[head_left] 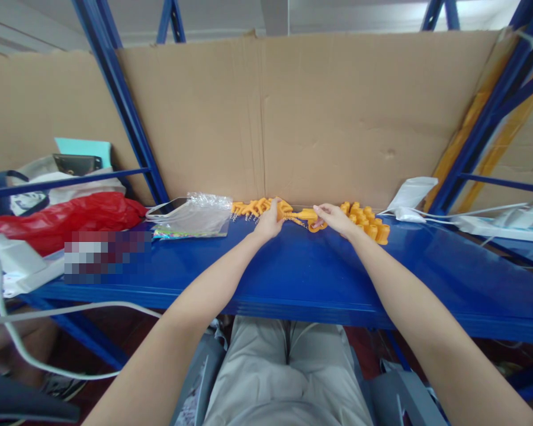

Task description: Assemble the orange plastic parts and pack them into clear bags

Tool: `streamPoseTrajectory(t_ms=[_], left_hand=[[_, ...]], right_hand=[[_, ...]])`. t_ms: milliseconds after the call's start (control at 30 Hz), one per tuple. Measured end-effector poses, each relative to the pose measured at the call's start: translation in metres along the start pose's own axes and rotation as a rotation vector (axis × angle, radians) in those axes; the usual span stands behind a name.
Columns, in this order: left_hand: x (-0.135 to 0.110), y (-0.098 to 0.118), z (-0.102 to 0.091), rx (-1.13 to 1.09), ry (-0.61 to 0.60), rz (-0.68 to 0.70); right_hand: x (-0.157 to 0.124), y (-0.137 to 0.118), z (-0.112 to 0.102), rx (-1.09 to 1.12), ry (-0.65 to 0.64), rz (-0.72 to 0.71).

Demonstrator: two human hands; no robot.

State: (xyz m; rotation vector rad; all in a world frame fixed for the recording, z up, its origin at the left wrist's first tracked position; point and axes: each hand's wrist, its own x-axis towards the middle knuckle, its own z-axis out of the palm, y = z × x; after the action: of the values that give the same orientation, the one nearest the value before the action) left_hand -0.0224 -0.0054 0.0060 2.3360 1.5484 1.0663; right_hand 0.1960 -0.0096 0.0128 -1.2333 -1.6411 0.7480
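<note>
Both my arms reach forward over a blue metal shelf [293,278]. My left hand [270,220] is closed on one end of a small orange plastic piece [302,216] with a ring-shaped end. My right hand [333,218] pinches its other end, near the ring. A heap of similar orange pieces [254,207] lies just left of my left hand, against the cardboard. Another group of orange pieces [368,220] stands right of my right hand.
A brown cardboard sheet [337,112] backs the shelf between blue uprights [119,106]. A clear plastic bag [195,214] lies over a phone at left, beside a red bag [57,222]. White packets [411,195], cables and a power strip [493,228] sit at right.
</note>
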Motion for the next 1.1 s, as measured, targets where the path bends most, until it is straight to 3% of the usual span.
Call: streamPoseTrajectory(t_ms=[233, 600, 1100], left_hand=[[0.003, -0.009, 0.007, -0.03, 0.07, 0.033], [0.007, -0.012, 0.011, -0.086, 0.065, 0.051], [0.008, -0.017, 0.015, -0.091, 0.058, 0.079]], right_hand=[[0.001, 0.006, -0.012, 0.114, -0.127, -0.011], [0.007, 0.008, -0.006, -0.117, -0.071, 0.036], [0.005, 0.004, -0.005, -0.064, -0.054, 0.086]])
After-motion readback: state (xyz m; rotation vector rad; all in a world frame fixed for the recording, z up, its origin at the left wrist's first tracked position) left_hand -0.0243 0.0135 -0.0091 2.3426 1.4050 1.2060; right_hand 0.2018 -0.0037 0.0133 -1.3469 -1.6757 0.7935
